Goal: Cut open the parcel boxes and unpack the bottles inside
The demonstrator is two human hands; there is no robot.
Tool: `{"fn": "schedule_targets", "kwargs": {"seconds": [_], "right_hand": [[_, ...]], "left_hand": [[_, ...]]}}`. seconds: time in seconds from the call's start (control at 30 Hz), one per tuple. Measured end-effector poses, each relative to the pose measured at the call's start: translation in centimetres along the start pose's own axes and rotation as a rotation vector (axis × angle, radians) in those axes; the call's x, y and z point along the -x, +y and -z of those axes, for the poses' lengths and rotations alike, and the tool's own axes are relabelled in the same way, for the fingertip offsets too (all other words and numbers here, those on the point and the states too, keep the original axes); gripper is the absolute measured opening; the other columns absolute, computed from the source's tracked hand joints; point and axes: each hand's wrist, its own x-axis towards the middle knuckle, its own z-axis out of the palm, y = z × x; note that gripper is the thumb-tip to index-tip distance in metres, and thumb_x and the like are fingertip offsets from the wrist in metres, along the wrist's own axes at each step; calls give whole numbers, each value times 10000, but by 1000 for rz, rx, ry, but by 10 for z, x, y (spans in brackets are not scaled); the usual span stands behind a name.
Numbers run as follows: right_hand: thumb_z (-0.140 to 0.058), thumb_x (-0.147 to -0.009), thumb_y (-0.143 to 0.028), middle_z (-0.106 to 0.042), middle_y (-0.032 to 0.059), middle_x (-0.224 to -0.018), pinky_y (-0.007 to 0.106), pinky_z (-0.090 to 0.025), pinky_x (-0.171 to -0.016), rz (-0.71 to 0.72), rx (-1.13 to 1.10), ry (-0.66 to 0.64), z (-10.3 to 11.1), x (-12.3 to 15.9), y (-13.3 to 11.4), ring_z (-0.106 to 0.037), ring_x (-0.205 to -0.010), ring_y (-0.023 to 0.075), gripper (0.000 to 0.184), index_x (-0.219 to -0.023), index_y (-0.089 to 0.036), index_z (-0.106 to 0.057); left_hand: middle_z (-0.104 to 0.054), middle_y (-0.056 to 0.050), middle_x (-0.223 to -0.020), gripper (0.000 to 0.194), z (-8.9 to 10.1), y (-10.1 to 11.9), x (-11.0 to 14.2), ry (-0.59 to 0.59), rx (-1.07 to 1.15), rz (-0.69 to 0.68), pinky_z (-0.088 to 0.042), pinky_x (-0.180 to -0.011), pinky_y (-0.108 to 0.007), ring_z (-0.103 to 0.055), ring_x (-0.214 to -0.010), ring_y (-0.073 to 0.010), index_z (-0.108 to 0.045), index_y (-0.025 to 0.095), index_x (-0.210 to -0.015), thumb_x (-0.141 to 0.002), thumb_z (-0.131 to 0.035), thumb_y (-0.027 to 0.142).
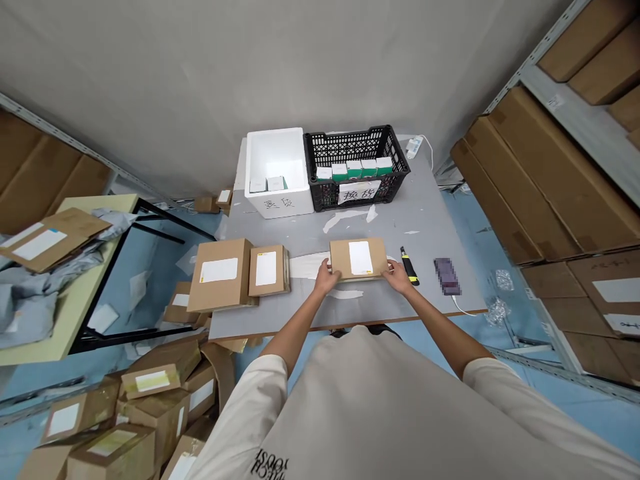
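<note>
A brown cardboard box (343,257) with a white label on top is in front of me on the grey table. My left hand (327,277) grips its left end, thumb on the near corner. At the right end, my right hand (397,275) holds the opposite corner the same way. Just right of that hand lies a black and yellow-green utility knife (409,267). Further left stand a small labelled box (270,270) and a larger labelled box (225,275). Whether the held box rests on the tabletop or is slightly raised, I cannot tell.
At the back stand a white foam box (280,203) and a black plastic crate (330,197), both holding small white-and-green boxes. A phone (447,275) with a cable lies at right. Cartons fill the right shelf (565,107); opened boxes (160,413) pile on the floor at left.
</note>
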Motion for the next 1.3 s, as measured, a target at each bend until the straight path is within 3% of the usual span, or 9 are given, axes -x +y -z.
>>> {"fn": "schedule_targets", "kwargs": {"seconds": [0.13, 0.3, 0.43, 0.63, 0.77, 0.9, 1.03, 1.17, 1.3], "right_hand": [[-647, -749, -323, -659, 106, -1197, 439, -543, -997, -13, -35, -54, 7, -7, 1, -690, -910, 235, 566, -1297, -185, -650], [-656, -766, -342, -590, 159, -1457, 448, -516, -1052, -83, -188, -66, 15, -37, -19, -646, -1204, 272, 673, -1419, -197, -581], [-656, -778, -346, -535, 188, -1537, 467, -489, -1092, -171, -353, -84, 19, -62, -32, -543, -1387, 289, 718, -1471, -194, -544], [-665, -806, -392, -613, 142, -1474, 442, -492, -1107, -139, -506, -194, 19, -65, -36, -627, -1295, 272, 825, -1577, -219, -426], [-637, -856, -501, -572, 128, -1513, 396, -511, -1088, -84, -480, -99, 29, -62, -40, -616, -1305, 269, 793, -1575, -232, -437], [-610, -866, -589, -610, 138, -1425, 389, -514, -1070, -67, -392, 9, 38, -66, -44, -634, -1246, 277, 745, -1501, -207, -528], [-599, -855, -627, -692, 135, -1205, 409, -511, -1039, -39, -186, 92, 36, -64, -34, -659, -1134, 285, 695, -1385, -177, -604], [-654, -820, -648, -727, 89, -970, 428, -536, -935, -104, -4, 57, 31, -55, -10, -693, -963, 294, 599, -1224, -205, -658], [-705, -787, -614, -735, 78, -970, 409, -552, -869, -138, 9, 17, 29, -50, 3, -702, -929, 287, 589, -1212, -210, -652]], "left_hand": [[-611, -176, -1410, 841, 3, 2, -9, 31, -73, 25, -512, -1020, -383, -669, -1194, -272, -343, 165, -1577, -815, -670, 303], [-539, -181, -1515, 779, 4, 24, -36, 114, -65, 17, -464, -1092, -393, -581, -1342, -294, -423, 196, -1528, -810, -694, 331], [-539, -175, -1528, 830, -2, 42, -55, 113, -49, 29, -443, -1116, -398, -570, -1357, -292, -356, 193, -1574, -836, -691, 375], [-564, -157, -1509, 947, -14, 55, -54, 89, 36, 64, -455, -1099, -389, -602, -1313, -272, -185, 207, -1646, -874, -672, 460], [-603, -143, -1423, 850, -15, 68, -43, 188, 28, 30, -479, -1047, -348, -638, -1229, -245, -222, 220, -1638, -932, -585, 526], [-572, -133, -1415, 779, -18, 80, -37, 299, -62, -15, -466, -1049, -327, -605, -1256, -238, -280, 214, -1604, -953, -548, 549], [-521, -165, -1472, 725, -26, 72, -29, 337, -163, -31, -445, -1075, -370, -566, -1314, -287, -359, 209, -1562, -953, -562, 547], [-572, -164, -1418, 704, -32, 49, -18, 295, -278, -55, -462, -1042, -402, -603, -1269, -309, -391, 213, -1543, -937, -605, 498], [-622, -143, -1368, 719, -28, 34, -19, 222, -282, -31, -490, -985, -384, -660, -1164, -281, -434, 229, -1514, -895, -679, 503]]}}
